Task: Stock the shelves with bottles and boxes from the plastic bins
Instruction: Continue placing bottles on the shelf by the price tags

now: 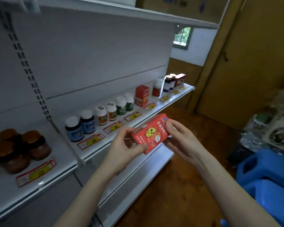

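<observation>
**Red box held in both hands at the shelf front**

A small red cardboard box printed with a yellow cartoon chick (152, 134) is held in the air between the two hands, tilted, with its printed face turned up. The left hand (126, 145) pinches the box's lower end between thumb and curled fingers. The right hand (182, 136) grips the upper end, thumb lying across the printed face.

Just beyond both hands runs the front lip of a white metal shelf (105, 145); the box overlaps that lip in the view, and whether it touches cannot be told.

Above and to the left of the left hand stand two dark blue bottles with white caps (74, 128), side by side. Straight beyond the left hand are two white-capped bottles with orange labels (102, 115), then two green bottles with white caps (121, 105). Beyond the right hand an upright red carton (142, 95) stands on the same shelf, with more bottles farther along (too blurred to describe). Red-and-yellow price tags (90, 141) lie along the shelf front.

Far to the left of the left hand sits a cluster of brown glass jars with amber lids (21, 148). Below and to the right of the right hand is a blue plastic bin (266, 177) on the brown wooden floor (179, 177).
</observation>
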`<action>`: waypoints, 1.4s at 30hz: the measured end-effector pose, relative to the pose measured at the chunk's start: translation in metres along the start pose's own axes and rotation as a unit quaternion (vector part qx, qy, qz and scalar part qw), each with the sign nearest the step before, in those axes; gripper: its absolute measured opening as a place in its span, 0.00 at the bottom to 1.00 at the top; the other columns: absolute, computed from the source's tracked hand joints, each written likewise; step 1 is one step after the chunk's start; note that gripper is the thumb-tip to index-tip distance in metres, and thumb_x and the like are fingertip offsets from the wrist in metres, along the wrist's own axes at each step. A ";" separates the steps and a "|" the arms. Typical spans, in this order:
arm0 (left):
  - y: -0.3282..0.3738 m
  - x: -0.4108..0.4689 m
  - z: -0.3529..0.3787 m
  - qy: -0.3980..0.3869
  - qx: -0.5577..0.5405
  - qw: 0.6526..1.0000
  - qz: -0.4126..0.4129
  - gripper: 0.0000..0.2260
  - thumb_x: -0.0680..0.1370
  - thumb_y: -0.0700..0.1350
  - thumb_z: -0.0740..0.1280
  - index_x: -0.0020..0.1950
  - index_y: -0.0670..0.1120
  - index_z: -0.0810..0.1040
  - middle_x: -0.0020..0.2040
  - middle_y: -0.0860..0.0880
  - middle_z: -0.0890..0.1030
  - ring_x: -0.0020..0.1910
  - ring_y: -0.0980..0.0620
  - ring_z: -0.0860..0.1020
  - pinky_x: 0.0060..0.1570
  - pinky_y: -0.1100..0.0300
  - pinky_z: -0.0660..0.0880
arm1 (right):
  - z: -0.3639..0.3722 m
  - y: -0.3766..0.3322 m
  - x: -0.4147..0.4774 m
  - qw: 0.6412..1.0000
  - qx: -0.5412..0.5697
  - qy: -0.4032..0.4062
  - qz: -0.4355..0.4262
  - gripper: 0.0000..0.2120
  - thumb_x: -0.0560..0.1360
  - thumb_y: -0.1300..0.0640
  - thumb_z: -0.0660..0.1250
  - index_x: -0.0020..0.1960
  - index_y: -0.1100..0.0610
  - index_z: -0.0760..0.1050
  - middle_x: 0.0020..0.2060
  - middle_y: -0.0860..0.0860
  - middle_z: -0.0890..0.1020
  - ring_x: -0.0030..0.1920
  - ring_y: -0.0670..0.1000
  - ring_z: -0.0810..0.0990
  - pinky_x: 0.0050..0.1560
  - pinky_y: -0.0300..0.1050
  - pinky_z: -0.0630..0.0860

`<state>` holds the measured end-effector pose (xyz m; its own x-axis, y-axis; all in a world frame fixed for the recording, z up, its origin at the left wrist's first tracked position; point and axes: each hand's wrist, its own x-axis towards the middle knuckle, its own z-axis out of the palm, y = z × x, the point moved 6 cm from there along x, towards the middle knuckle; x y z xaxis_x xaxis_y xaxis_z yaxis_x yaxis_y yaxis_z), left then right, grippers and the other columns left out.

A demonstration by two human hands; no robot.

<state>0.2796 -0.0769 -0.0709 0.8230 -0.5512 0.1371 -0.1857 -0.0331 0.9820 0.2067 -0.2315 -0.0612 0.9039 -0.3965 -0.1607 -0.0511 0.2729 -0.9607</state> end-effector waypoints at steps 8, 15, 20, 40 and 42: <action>-0.011 0.083 0.137 -0.060 0.370 0.922 0.100 0.27 0.77 0.52 0.64 0.72 0.44 0.62 0.70 0.48 0.66 0.69 0.52 0.65 0.63 0.64 0.60 | -0.151 -0.064 0.054 0.966 -0.237 0.094 -0.041 0.31 0.69 0.53 0.73 0.68 0.57 0.66 0.58 0.52 0.75 0.57 0.51 0.77 0.59 0.50 0.76; -0.036 0.135 0.167 -0.026 0.473 0.874 0.107 0.24 0.75 0.50 0.64 0.66 0.37 0.71 0.62 0.40 0.75 0.62 0.40 0.73 0.62 0.51 0.68 | -0.181 -0.097 0.127 0.937 -0.340 0.034 -0.078 0.29 0.68 0.57 0.74 0.65 0.57 0.66 0.55 0.51 0.75 0.54 0.50 0.77 0.50 0.41 0.76; -0.060 0.173 0.154 -0.003 0.547 0.835 0.065 0.25 0.71 0.46 0.73 0.64 0.37 0.73 0.60 0.40 0.77 0.61 0.40 0.75 0.61 0.48 0.70 | -0.167 -0.095 0.201 0.931 -0.356 -0.023 -0.070 0.30 0.68 0.59 0.74 0.66 0.58 0.66 0.57 0.53 0.75 0.55 0.51 0.77 0.46 0.39 0.76; -0.103 0.225 0.153 0.110 0.584 0.793 -0.138 0.30 0.72 0.52 0.70 0.69 0.39 0.69 0.69 0.41 0.70 0.70 0.45 0.67 0.67 0.50 0.64 | -0.077 -0.117 0.383 0.708 -0.621 -0.284 -0.182 0.28 0.65 0.54 0.75 0.61 0.59 0.70 0.54 0.54 0.77 0.52 0.54 0.77 0.54 0.49 0.75; -0.104 0.229 0.161 0.129 0.583 0.788 -0.149 0.28 0.80 0.53 0.57 0.76 0.43 0.54 0.76 0.46 0.55 0.76 0.50 0.51 0.73 0.54 0.48 | -0.070 -0.122 0.390 0.674 -0.640 -0.310 -0.199 0.27 0.66 0.52 0.75 0.61 0.58 0.70 0.55 0.54 0.76 0.54 0.53 0.76 0.56 0.50 0.74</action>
<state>0.4013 -0.3337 -0.1626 0.9771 -0.1913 0.0933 -0.2071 -0.9554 0.2105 0.5359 -0.4808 -0.0223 0.9380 0.3354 -0.0870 0.2818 -0.8845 -0.3717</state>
